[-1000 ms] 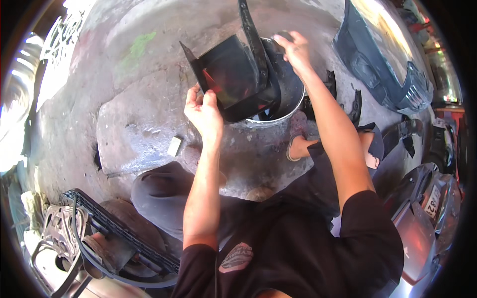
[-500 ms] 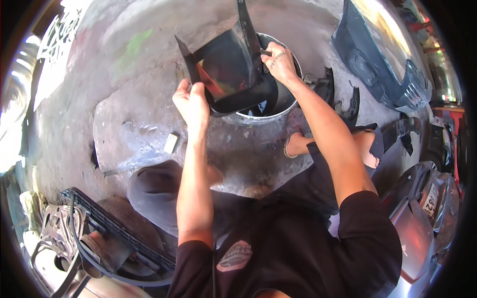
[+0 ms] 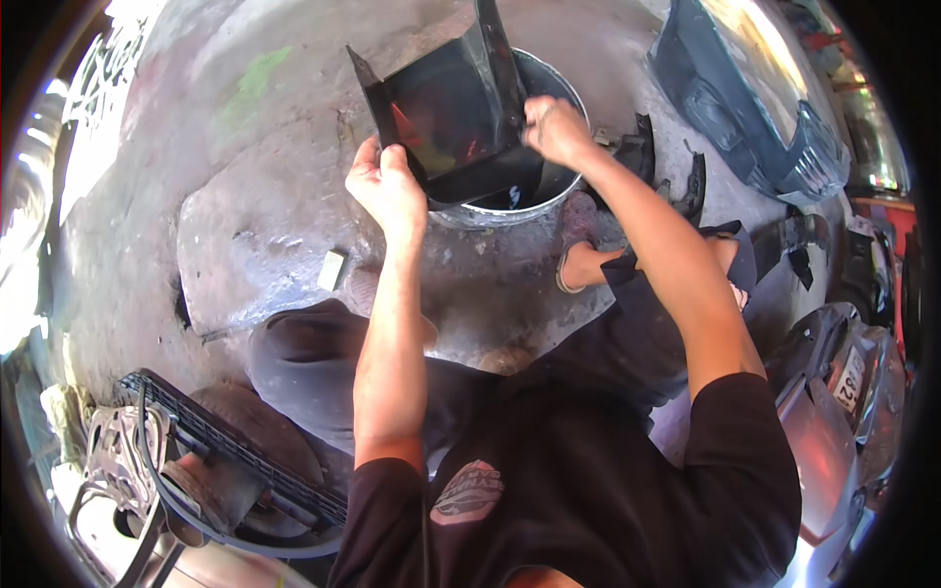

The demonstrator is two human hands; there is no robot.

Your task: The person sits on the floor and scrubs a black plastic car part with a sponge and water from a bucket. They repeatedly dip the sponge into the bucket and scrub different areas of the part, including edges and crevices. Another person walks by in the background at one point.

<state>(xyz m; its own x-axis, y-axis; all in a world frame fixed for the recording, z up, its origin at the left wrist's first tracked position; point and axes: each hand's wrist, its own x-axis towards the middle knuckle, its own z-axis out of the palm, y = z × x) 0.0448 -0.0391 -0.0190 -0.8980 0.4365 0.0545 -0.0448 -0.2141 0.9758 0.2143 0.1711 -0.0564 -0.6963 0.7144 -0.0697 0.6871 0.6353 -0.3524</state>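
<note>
A black plastic vehicle trim part point(image 3: 446, 108), with a glossy wet-looking face and raised side walls, is tilted over a round metal basin point(image 3: 510, 216). My left hand point(image 3: 387, 188) grips its lower left corner, thumb on top. Against the part's right wall rests my right hand point(image 3: 557, 129), its fingers closed and slightly blurred. Whatever lies under those fingertips is hidden. Dark liquid shows inside the basin, partly covered by the part.
A small pale block point(image 3: 331, 269) lies on the stained concrete floor. Right of the basin are broken black plastic pieces point(image 3: 694, 188) and a large dark bumper point(image 3: 720, 118). A black grille point(image 3: 235, 441) sits at lower left, a silver-grey car part point(image 3: 818, 461) at lower right.
My right hand has shifted slightly down along the part's right wall. The dark scrap that showed at its fingertips is no longer visible. My left hand keeps its grip on the corner.
</note>
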